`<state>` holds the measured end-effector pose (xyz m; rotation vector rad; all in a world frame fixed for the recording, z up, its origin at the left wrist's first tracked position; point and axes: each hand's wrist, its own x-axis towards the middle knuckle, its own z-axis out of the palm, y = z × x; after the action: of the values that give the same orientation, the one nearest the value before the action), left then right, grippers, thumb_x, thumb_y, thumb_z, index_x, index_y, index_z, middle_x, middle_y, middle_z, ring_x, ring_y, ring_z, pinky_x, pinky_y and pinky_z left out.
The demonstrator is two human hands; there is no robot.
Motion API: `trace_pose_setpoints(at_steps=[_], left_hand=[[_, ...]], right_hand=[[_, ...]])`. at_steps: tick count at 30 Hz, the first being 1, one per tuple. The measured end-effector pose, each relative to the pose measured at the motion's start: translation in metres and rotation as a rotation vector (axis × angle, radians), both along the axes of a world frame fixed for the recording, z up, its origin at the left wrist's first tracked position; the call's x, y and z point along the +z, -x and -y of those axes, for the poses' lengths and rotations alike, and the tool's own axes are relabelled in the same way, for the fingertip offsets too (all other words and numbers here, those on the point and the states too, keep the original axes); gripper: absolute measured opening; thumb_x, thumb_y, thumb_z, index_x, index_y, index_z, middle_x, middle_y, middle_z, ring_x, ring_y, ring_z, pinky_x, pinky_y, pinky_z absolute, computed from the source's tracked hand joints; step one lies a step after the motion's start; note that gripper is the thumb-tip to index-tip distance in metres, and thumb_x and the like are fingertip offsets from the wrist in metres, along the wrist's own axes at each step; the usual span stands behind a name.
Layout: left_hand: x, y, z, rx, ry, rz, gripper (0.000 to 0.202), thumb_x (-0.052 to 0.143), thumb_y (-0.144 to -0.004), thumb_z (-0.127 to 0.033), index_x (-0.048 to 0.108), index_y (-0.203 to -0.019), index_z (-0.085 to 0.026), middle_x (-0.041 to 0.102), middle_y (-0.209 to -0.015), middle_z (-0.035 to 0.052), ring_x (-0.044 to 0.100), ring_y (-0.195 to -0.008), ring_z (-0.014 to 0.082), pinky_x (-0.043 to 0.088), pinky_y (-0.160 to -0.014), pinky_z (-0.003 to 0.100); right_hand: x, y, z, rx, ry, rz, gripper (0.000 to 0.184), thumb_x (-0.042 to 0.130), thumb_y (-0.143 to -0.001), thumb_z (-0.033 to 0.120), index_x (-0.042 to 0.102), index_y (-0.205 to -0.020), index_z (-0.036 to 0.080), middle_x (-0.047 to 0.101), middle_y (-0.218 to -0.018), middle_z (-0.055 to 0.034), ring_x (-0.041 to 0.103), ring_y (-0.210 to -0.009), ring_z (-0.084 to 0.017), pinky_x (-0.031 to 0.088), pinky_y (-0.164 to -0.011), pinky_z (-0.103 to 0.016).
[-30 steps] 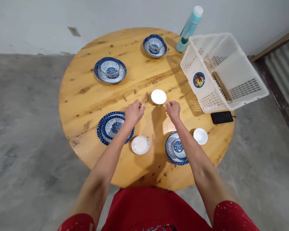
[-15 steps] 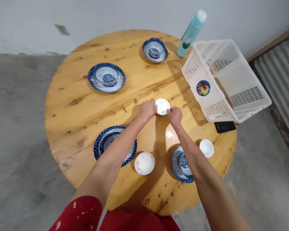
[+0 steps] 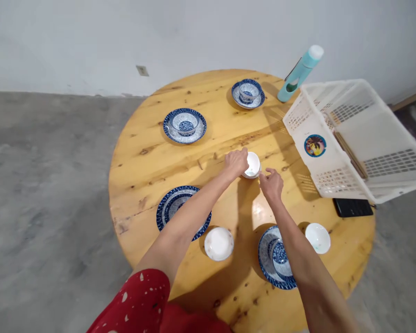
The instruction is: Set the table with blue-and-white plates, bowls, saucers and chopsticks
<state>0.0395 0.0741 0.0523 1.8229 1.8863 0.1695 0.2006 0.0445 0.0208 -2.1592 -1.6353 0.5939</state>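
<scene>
Near table [image 3: 152, 157] centre: small dish [image 3: 253, 164], left hand [image 3: 236, 162] on its left rim, right hand [image 3: 272, 184] just right. Basket [image 3: 336, 152] right of dish; bottle [image 3: 300, 73] behind basket; phone [image 3: 352, 207] before it.

no readable text, basket sticker [image 3: 315, 145] illegible
</scene>
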Motion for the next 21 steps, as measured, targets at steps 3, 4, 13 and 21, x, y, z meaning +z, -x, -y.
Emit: trace_pose_setpoints(at_steps=[3, 4, 13, 21], left_hand=[[0.015, 0.000, 0.017, 0.032, -0.109, 0.082, 0.035, 0.042, -0.093, -0.020, 0.056, -0.125, -0.020, 0.072, -0.113, 0.0125, 0.066, -0.104, 0.0268, 0.047, -0.087, 0.037], [0.021, 0.000, 0.027, 0.027, -0.135, 0.121, 0.033, 0.042, -0.093, -0.021, 0.057, -0.123, -0.021, 0.073, -0.111, 0.0113, 0.067, -0.102, 0.0264, 0.047, -0.086, 0.036], [0.056, -0.006, 0.187, -0.004, -0.098, 0.419, 0.028, 0.045, -0.092, -0.029, 0.065, -0.112, -0.025, 0.071, -0.075, 0.0004, 0.063, -0.069, 0.0199, 0.038, -0.063, 0.028], [0.044, -0.013, 0.362, 0.227, -0.008, 0.508, 0.029, 0.043, -0.092, -0.032, 0.066, -0.104, -0.022, 0.058, -0.063, -0.0028, 0.051, -0.059, 0.0148, 0.031, -0.059, 0.026]], right_hand=[[0.026, -0.007, 0.024, -0.004, -0.040, -0.235, 0.054, 0.054, -0.088, 0.050, 0.064, -0.123, 0.011, 0.073, -0.080, -0.0093, 0.069, -0.065, -0.023, 0.055, -0.066, -0.034], [0.037, -0.010, 0.035, -0.005, -0.058, -0.320, 0.055, 0.053, -0.087, 0.055, 0.065, -0.120, 0.012, 0.073, -0.080, -0.0088, 0.068, -0.059, -0.021, 0.053, -0.059, -0.032], [0.071, -0.038, 0.191, -0.023, -0.107, -0.554, 0.035, 0.061, -0.085, 0.053, 0.069, -0.090, 0.020, 0.059, -0.056, 0.0002, 0.054, -0.050, -0.017, 0.048, -0.051, -0.029], [0.044, -0.037, 0.346, 0.063, 0.126, -0.735, 0.036, 0.057, -0.085, 0.057, 0.063, -0.081, 0.021, 0.054, -0.053, 0.0019, 0.050, -0.047, -0.016, 0.042, -0.047, -0.027]])
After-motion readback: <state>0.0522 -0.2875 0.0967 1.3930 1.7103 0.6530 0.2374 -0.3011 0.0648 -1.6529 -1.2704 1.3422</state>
